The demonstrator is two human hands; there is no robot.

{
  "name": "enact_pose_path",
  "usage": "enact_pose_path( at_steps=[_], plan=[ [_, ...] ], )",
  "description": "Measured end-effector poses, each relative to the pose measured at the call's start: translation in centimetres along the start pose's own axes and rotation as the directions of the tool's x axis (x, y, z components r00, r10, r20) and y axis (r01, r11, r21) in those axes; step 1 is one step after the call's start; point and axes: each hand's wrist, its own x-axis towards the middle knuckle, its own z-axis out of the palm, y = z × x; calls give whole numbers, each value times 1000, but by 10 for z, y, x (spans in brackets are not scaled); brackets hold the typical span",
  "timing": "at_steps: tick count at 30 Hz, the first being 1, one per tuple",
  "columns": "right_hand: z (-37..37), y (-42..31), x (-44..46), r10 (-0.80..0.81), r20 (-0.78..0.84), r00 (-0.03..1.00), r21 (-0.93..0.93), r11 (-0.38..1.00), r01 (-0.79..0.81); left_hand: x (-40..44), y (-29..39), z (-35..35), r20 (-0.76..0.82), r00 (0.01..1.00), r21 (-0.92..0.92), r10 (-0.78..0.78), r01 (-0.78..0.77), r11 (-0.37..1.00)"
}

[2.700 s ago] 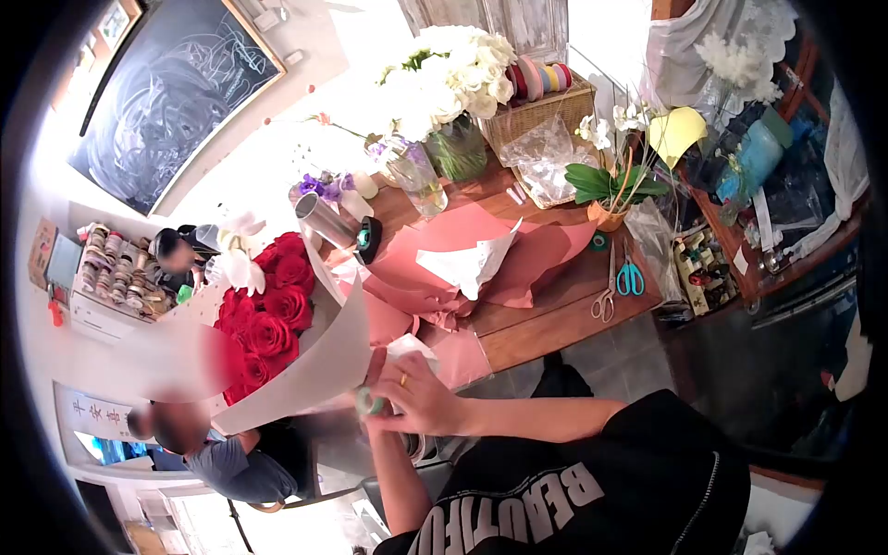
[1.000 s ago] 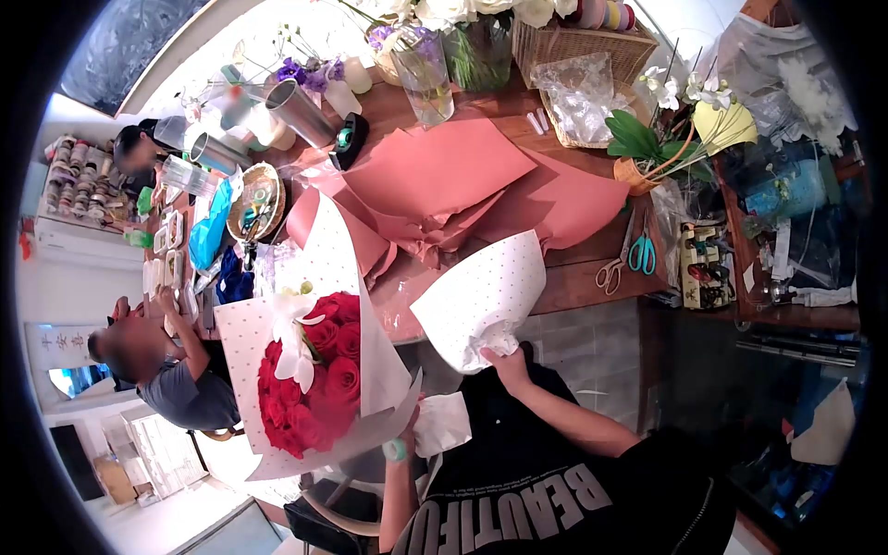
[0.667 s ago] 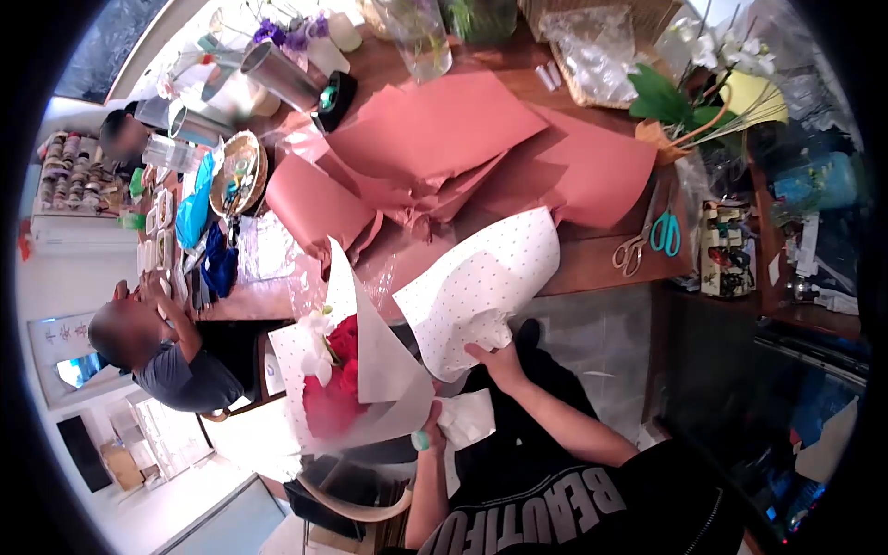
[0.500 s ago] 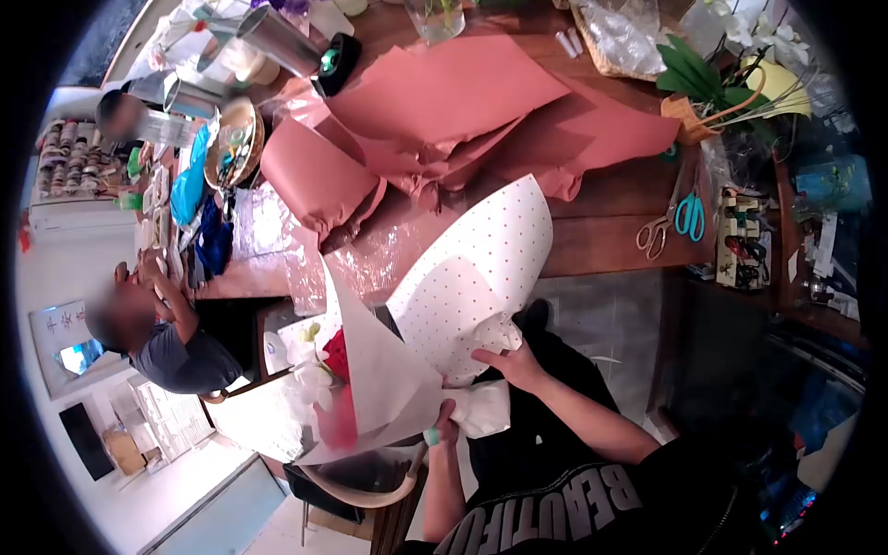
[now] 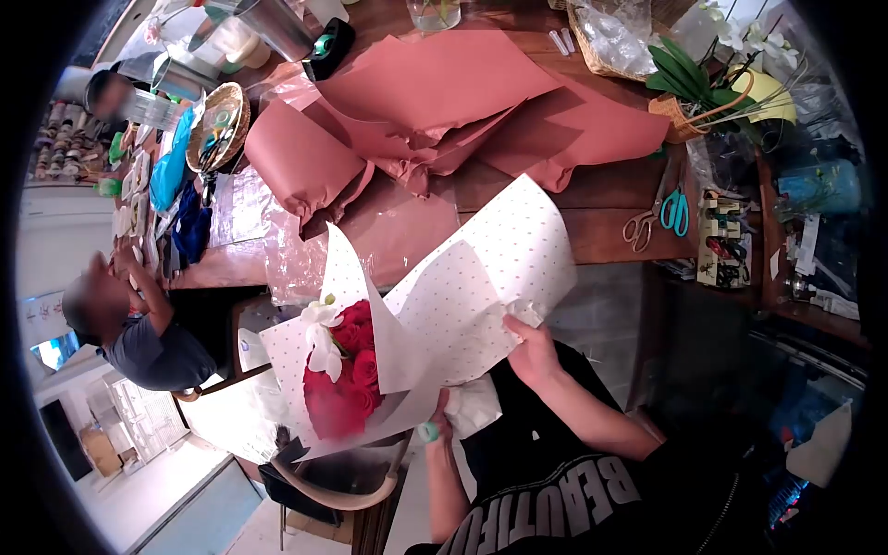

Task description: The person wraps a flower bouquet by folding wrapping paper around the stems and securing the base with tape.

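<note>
A rose bouquet [image 5: 359, 363], salmon paper [image 5: 435, 79], scissors [image 5: 674, 213] and potted orchid [image 5: 683, 76] suggest a florist's workshop.

Your left grip [image 5: 442, 421] has the white-wrapped red rose bouquet [image 5: 356, 370] near its base, your right grip [image 5: 534, 358] is on the crumpled end of a white dotted paper sheet [image 5: 499, 250]. Dusty-pink wrapping paper [image 5: 439, 79] is sprawled across your brown wooden desk [image 5: 592, 236].

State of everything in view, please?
Red rose bouquet: in white dotted wrapping, blooms exposed.
White dotted paper sheet: curled, crumpled at one end.
Left hand: closed at bouquet's base.
Right hand: closed on sheet's crumpled end.
Brick-red paper wraps: creased, lying on brown wooden table.
Turquoise-handled scissors: lying on table.
</note>
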Motion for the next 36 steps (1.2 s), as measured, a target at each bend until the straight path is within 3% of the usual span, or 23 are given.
enact_pose_path(
  at_steps=[2, 5, 8, 10, 11, 16, 19, 22, 24, 25, 26, 28, 29, 31, 32, 34, 35, 36],
  plan=[
    [-4, -15, 3, -297, 9, 955, -200, 935, 293, 6, 0, -11, 4, 1000, 69, -13, 13, 998],
    [-2, -13, 3, -331, -57, 942, -188, 930, 315, 8, 4, -13, 101, 993, -10, -56, 57, 998],
    [0, -1, 9, -340, -133, 931, -163, 934, 318, 11, 4, 2, 15, 996, 28, -86, 85, 996],
    [-12, 0, 15, -335, -141, 932, -406, 878, 254, 14, 7, 7, -10, 993, 22, -114, 114, 993],
    [-19, -4, 17, -418, -133, 899, -535, 793, 290, 13, 8, 8, -33, 989, 16, -145, 145, 989],
    [-33, 9, 21, -435, -260, 862, -416, 856, 306, 13, 8, 17, -89, 993, 112, -80, 90, 990],
    [-31, 14, 20, -309, -262, 914, -297, 927, 228, 6, 23, 26, -71, 996, 200, -57, 70, 977],
    [-46, 25, 25, -411, -259, 874, -429, 860, 277, 1, 28, 35, -96, 995, 267, 2, 24, 964],
    [-59, 32, 25, -570, -256, 781, -668, 688, 284, -3, 30, 38, -131, 991, 296, 39, 2, 955],
    [-60, 31, 19, -595, -184, 783, -765, 587, 265, -4, 34, 40, -122, 991, 286, 51, -14, 958],
    [-60, 30, 18, -593, -181, 784, -763, 588, 268, -4, 36, 40, -116, 991, 275, 63, -29, 961],
    [-58, 27, 10, -658, 61, 751, -842, 370, 393, -4, 30, 19, -105, 993, 273, 53, -23, 962],
    [-55, 22, 5, -660, 64, 748, -840, 369, 397, -2, 27, 10, -88, 995, 267, 45, -20, 963],
    [-44, 12, -3, -736, 196, 647, -871, 172, 460, -19, 54, 15, -110, 993, 332, 31, 8, 943],
    [-43, 8, -4, -737, 198, 646, -869, 173, 464, -24, 66, 13, -58, 998, 419, 39, -11, 908],
    [-42, 0, -6, -676, 332, 657, -882, 25, 471, -34, 84, 9, 46, 998, 581, 35, -55, 812],
    [-40, 0, 2, -662, 192, 724, -908, 161, 387, -36, 87, 9, 100, 995, 651, 26, -85, 755],
    [-48, 4, 13, -669, 186, 719, -892, 193, 410, -34, 85, 14, 107, 994, 648, 29, -92, 756]
  ],
)
